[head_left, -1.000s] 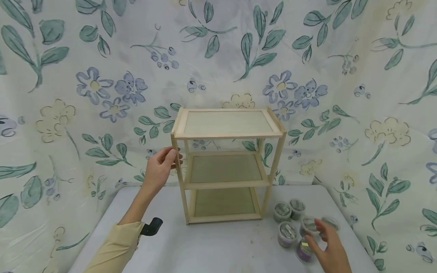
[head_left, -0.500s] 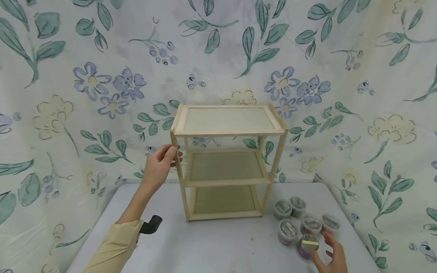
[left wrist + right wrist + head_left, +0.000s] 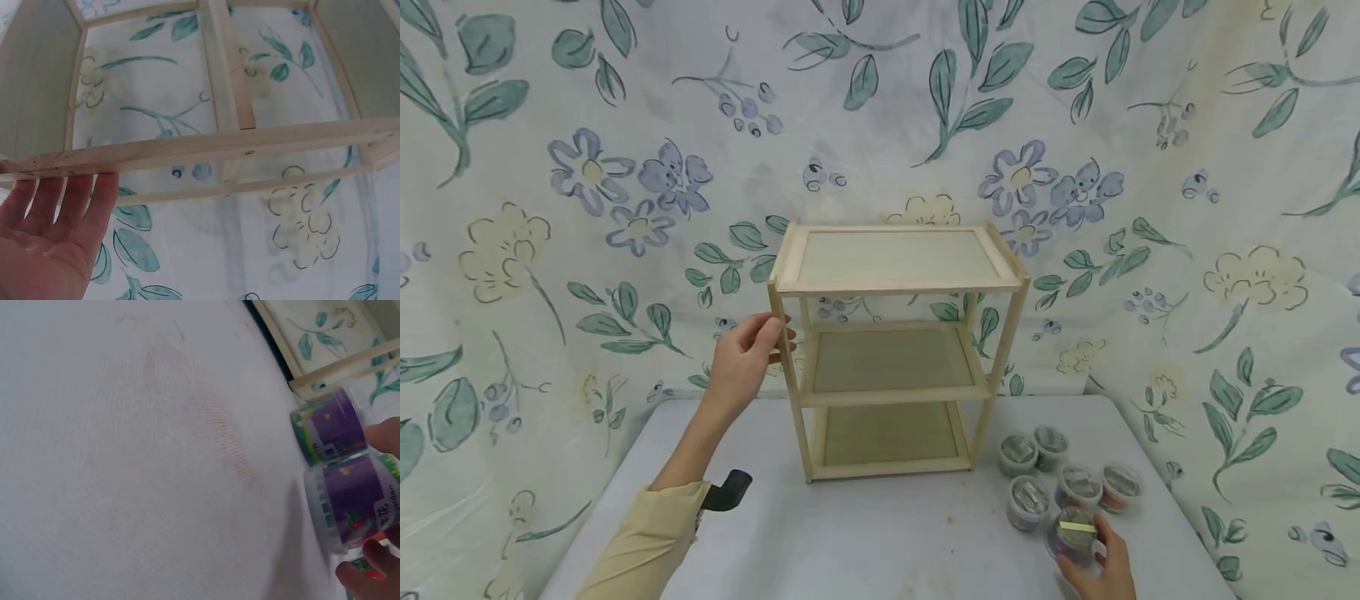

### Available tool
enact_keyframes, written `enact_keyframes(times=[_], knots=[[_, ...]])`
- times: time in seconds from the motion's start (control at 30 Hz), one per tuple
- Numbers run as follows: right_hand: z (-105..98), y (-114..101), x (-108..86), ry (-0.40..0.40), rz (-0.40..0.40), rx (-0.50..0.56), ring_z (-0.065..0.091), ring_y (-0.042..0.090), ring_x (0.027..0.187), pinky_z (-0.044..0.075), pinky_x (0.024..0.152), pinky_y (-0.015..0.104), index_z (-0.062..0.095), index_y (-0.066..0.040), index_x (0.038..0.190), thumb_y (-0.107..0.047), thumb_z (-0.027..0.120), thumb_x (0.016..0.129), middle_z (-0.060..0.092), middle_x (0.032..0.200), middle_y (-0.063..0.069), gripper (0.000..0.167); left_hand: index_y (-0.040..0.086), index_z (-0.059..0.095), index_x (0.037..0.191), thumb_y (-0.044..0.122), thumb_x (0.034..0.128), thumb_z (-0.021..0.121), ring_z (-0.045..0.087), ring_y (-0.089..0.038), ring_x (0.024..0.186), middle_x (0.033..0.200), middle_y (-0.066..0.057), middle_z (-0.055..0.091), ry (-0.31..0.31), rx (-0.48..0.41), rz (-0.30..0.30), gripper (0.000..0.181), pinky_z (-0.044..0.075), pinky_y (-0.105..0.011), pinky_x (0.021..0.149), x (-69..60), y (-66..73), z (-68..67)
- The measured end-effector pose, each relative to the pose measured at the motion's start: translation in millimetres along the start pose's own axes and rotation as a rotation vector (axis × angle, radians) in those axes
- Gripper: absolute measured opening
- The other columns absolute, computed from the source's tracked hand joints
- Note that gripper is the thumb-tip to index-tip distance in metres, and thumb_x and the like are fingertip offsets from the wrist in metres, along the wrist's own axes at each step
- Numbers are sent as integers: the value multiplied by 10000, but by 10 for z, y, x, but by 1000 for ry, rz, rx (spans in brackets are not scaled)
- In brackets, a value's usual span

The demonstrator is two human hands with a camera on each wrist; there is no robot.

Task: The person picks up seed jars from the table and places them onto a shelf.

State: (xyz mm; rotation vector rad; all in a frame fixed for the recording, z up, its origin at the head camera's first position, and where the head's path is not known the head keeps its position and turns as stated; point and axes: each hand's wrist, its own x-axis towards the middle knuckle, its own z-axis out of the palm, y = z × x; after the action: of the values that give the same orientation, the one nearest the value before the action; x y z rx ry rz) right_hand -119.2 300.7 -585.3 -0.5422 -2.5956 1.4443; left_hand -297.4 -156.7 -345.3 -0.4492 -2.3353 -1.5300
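A three-tier wooden shelf rack (image 3: 895, 396) with greenish panels stands on the white table. At its front left post, my left hand (image 3: 743, 358) grips the wood between thumb and fingers. The left wrist view shows the fingers of the left hand (image 3: 59, 231) passing behind the post (image 3: 181, 150). On the right side of the table, my right hand (image 3: 1103, 562) holds a small plastic jar (image 3: 1071, 537) with a purple label and a yellow strip on its lid. In the right wrist view, thumb and fingers lie either side of this jar (image 3: 356, 503).
Several similar lidded jars cluster beside it: one jar (image 3: 1027, 502) to the left, another jar (image 3: 1078, 486) behind, and a reddish jar (image 3: 1122, 487) at the right. A floral cloth (image 3: 880, 125) hangs behind the table (image 3: 880, 533). A black strap piece (image 3: 727, 492) juts from the left wrist.
My right hand has come in to the left and closed around the purple-labelled jar. The left hand has kept its grip on the rack post. The head view has shifted slightly.
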Motion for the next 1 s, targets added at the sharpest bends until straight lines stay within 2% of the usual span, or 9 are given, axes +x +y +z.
enact_keyframes(times=[0.1,0.23,0.4,0.53,0.6,0.8,0.93,1.0], knots=[[13,19,44,-44,16,-20,317,527,1274,392,1016,635,131,168,1468,-170,778,820,244,1416,394,976,-10,556,1323,410,1061,412,679,-332,1014,1116,-218,662,-2,0,-2,516,543,-157,778,-6,-5,-8],[11,45,76,-65,-11,-52,337,531,1253,423,997,617,129,180,1453,-174,781,810,257,1391,403,982,-9,567,1312,396,1062,417,682,-328,1011,1104,-211,668,-2,-7,-2,499,556,-189,788,-5,-7,-9],[-23,59,121,-45,-124,-126,416,513,1188,494,880,570,176,202,1425,-184,793,805,331,1342,404,956,-1,557,1334,378,1062,427,676,-328,1022,1126,-215,665,-12,-10,-1,484,574,-346,865,1,-6,-8],[-62,21,169,-74,-135,-142,422,494,1194,476,889,598,175,178,1443,-219,785,831,335,1367,388,951,7,546,1353,361,1063,432,671,-324,1031,1147,-222,658,-18,-16,-9,471,560,-424,895,-6,0,-14],[-77,2,180,-85,-140,-155,429,491,1201,472,903,596,184,171,1443,-237,788,830,340,1371,383,952,3,543,1357,347,1066,429,668,-322,1034,1153,-228,655,-21,-17,-7,465,565,-411,889,-9,0,-14],[-96,-11,204,-94,-257,-213,433,546,1234,388,994,659,308,148,1385,-195,805,812,414,1338,384,832,7,547,1353,358,1063,432,666,-316,1031,1144,-214,661,-21,-6,-5,470,571,-324,868,-18,11,-10],[-104,-13,242,-95,-317,-261,495,527,1200,411,976,646,400,108,1363,-164,819,792,495,1312,340,758,8,555,1344,374,1061,429,671,-313,1024,1133,-210,666,-12,0,-8,478,570,-291,857,-8,2,-15],[-113,-16,267,-112,-313,-281,506,522,1193,422,970,636,412,102,1364,-175,822,793,504,1310,331,755,10,551,1349,381,1061,427,671,-308,1024,1133,-205,667,-6,11,-8,486,570,-293,856,-7,-3,-21]])
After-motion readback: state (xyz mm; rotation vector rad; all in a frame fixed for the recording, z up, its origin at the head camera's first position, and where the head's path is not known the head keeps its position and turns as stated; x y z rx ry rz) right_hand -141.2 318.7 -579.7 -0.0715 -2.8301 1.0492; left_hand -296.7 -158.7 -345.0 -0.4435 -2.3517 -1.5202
